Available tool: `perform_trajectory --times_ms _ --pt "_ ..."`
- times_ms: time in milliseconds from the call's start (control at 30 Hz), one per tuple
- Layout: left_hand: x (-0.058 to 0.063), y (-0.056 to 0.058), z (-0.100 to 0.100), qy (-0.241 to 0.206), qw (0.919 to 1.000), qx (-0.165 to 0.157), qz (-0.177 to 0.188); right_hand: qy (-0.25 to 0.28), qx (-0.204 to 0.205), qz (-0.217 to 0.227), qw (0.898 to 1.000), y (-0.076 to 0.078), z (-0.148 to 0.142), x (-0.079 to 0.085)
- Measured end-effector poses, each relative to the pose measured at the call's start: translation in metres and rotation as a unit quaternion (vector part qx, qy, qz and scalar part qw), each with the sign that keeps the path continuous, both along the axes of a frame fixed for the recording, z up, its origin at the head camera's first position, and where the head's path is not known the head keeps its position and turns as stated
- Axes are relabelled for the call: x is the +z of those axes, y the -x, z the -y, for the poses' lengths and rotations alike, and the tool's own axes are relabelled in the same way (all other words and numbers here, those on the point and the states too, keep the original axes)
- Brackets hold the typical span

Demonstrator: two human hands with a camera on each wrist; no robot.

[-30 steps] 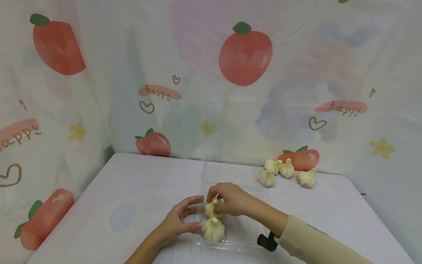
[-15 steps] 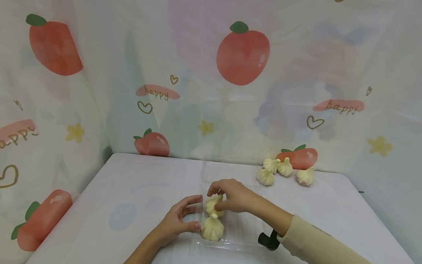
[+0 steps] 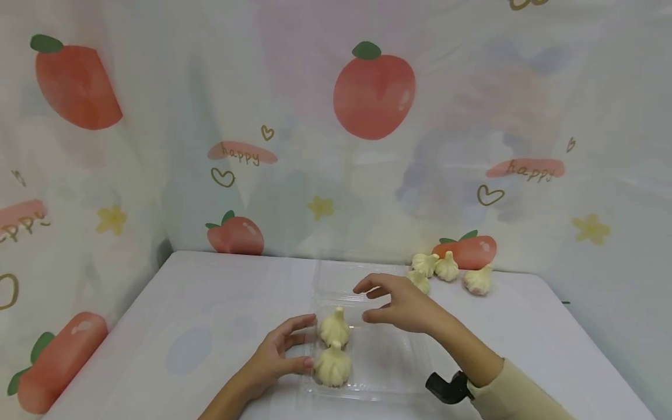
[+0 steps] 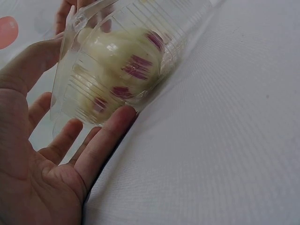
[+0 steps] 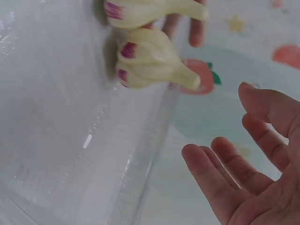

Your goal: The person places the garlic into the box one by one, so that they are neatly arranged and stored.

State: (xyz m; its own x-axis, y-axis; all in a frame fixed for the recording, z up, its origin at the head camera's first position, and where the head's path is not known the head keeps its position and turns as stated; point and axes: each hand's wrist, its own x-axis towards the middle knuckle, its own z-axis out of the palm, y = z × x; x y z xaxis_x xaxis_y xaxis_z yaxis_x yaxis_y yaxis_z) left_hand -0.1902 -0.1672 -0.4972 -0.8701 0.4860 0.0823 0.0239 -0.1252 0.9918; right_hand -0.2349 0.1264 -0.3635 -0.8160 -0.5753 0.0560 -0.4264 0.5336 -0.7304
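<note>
Two pale garlic bulbs, a far one [image 3: 335,328] and a near one [image 3: 333,366], sit upright along the left side of a clear plastic clamshell box [image 3: 388,361]. My left hand [image 3: 278,356] rests with relaxed fingers against the box's left wall; the left wrist view shows its fingertips [image 4: 123,115] at the ribbed plastic. Over the back of the box hovers my right hand [image 3: 404,303], fingers spread and holding nothing. In the right wrist view a garlic bulb [image 5: 150,61] with purple marks stands apart from that hand [image 5: 267,173].
Several more garlic bulbs [image 3: 446,266] lie at the back right of the white table [image 3: 236,291]. The box's lid [image 3: 336,277] lies folded open toward the back. A printed cloth backdrop [image 3: 294,87] rises behind the table. A black wrist mount [image 3: 448,388] hangs by the right sleeve.
My right hand has let go of the far garlic bulb and moved up and right, away from it. The bulb now stands upright in the box. My left hand stays at the box's side.
</note>
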Motion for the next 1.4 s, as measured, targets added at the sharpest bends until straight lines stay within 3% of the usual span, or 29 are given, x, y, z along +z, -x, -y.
perform_trajectory --times_ms 200,500,633,733,1000,1200,1400 --pt "0.002 -0.002 0.002 0.001 1.0 -0.002 -0.008 0.094 -0.071 0.01 0.993 0.0 -0.032 0.001" --pt "-0.001 -0.004 -0.003 0.012 0.9999 0.003 0.003 0.238 -0.131 0.0 0.962 0.007 -0.097 0.001" --pt "-0.002 -0.004 -0.002 0.011 0.9999 -0.001 -0.006 0.261 -0.2 0.014 0.944 0.015 -0.118 -0.01" --pt "-0.002 -0.004 -0.001 0.007 0.9998 -0.001 -0.019 0.237 -0.242 0.032 0.94 0.024 -0.122 -0.024" --pt "-0.001 -0.005 0.0 0.004 0.9998 -0.006 -0.02 0.178 -0.253 0.051 0.95 0.037 -0.115 -0.052" --pt "0.0 -0.005 -0.001 0.016 0.9994 0.0 -0.03 0.147 -0.239 0.041 0.959 0.038 -0.113 -0.058" --pt "0.0 -0.004 0.0 0.016 0.9992 -0.001 -0.037 0.137 -0.231 0.05 0.962 0.04 -0.111 -0.063"
